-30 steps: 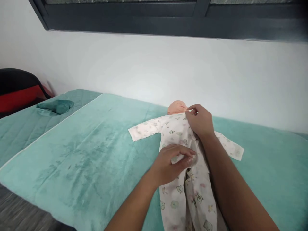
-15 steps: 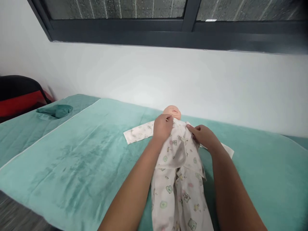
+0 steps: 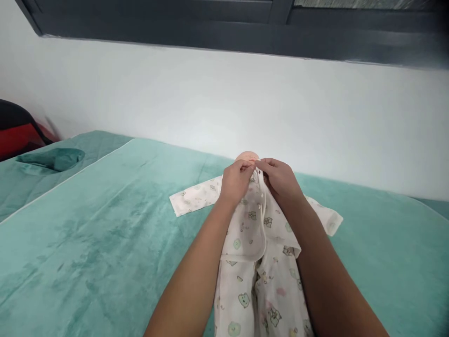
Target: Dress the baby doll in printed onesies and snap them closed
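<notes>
A baby doll (image 3: 247, 155) lies on its back on the green bed cover, its head toward the wall. It wears a white printed baby shirt (image 3: 242, 234) and matching trousers (image 3: 238, 299). My left hand (image 3: 237, 180) pinches the shirt's neckline just below the doll's chin. Close beside it, my right hand (image 3: 278, 177) grips the other front edge at the collar, the fingertips of both hands nearly touching. Small snaps run down the shirt's open front edge. Both sleeves stretch out sideways. My hands hide part of the doll's chin and neck.
The green velvety cover (image 3: 105, 224) spreads over the bed, with a face hole (image 3: 52, 159) at its left end. Behind stands a white wall (image 3: 168, 98) below a dark window frame (image 3: 210, 32). A red and black object (image 3: 19, 133) is at the far left.
My right hand has moved left and up, bringing its shirt edge to my left hand at the collar. The shirt front now shows its snap edge. The view has tilted down.
</notes>
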